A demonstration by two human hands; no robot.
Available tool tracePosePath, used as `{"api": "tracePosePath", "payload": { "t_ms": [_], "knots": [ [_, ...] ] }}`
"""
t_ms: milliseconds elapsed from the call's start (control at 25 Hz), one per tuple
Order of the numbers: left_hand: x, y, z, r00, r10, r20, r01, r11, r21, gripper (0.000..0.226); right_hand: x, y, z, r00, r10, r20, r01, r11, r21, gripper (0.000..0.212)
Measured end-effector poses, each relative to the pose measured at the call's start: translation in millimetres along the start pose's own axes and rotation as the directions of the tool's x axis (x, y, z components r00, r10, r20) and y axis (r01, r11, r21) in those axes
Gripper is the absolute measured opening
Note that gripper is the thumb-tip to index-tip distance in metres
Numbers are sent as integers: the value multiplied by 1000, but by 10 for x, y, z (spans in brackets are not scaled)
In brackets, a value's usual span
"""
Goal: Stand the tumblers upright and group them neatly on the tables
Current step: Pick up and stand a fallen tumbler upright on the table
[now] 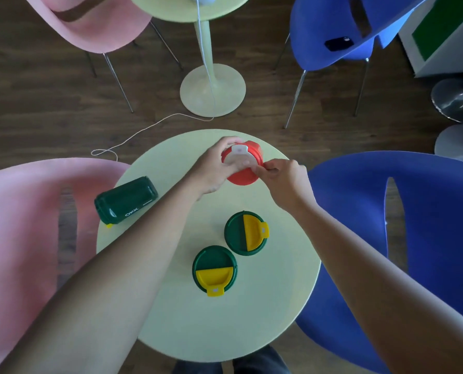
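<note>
A red tumbler (245,175) with a white lid stands at the far side of the round pale green table (171,319). My left hand (214,168) wraps around its left side and top. The fingertips of my right hand (284,179) pinch at the lid's right rim. Two dark green tumblers with yellow lid flaps stand upright and close together near the table's middle, one (245,233) behind the other (214,268). A third dark green tumbler (126,202) lies on its side at the table's left edge.
A pink chair (22,225) stands left of the table and a blue chair (427,225) right of it. Beyond are a second green table (213,87), another pink chair (90,22), a blue chair (333,36) with a dark phone (338,44), and a white cord (144,130) on the floor.
</note>
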State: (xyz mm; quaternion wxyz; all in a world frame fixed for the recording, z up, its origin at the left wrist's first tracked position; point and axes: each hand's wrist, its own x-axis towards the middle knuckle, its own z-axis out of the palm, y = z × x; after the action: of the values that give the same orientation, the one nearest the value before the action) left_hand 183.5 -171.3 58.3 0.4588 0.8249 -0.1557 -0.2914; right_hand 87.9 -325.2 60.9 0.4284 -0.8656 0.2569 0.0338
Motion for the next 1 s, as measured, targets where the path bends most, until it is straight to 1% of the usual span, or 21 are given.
{"api": "tracePosePath", "payload": {
  "t_ms": [80,160,240,320,360,400,480,560,680,800,1000],
  "knots": [
    [-139,-58,-157,999,-40,-30,37,995,-88,52,-60,-167,46,996,12,86,-12,1000,-2,42],
    [-271,-137,-270,995,-97,-23,93,986,-138,51,-109,-262,120,991,35,131,-36,999,8,44],
    [-391,-211,-354,988,-155,-8,152,978,-144,58,-145,-294,175,986,72,152,-80,996,49,41],
    [-481,-290,-399,979,-204,13,203,970,-135,66,-174,-273,206,980,97,174,-117,987,108,35],
    [-519,-315,-402,976,-219,15,219,968,-125,64,-187,-256,220,977,101,189,-127,983,132,34],
    [-545,-343,-400,972,-234,8,233,966,-112,57,-197,-242,233,973,99,210,-130,982,137,35],
    [-592,-384,-389,966,-259,-5,257,961,-99,43,-217,-233,258,963,90,254,-121,987,108,33],
    [-638,-411,-380,961,-277,7,277,956,-98,39,-223,-243,274,955,88,282,-114,990,77,28],
    [-702,-471,-380,955,-295,8,295,952,-85,38,-229,-256,304,949,70,306,-78,997,14,23],
    [-737,-541,-368,952,-307,15,307,951,-39,43,-235,-225,367,941,50,335,-36,998,-47,26],
    [-733,-616,-308,949,-314,21,314,950,2,46,-229,-150,417,936,78,344,-49,995,-92,27]
  ]
}}
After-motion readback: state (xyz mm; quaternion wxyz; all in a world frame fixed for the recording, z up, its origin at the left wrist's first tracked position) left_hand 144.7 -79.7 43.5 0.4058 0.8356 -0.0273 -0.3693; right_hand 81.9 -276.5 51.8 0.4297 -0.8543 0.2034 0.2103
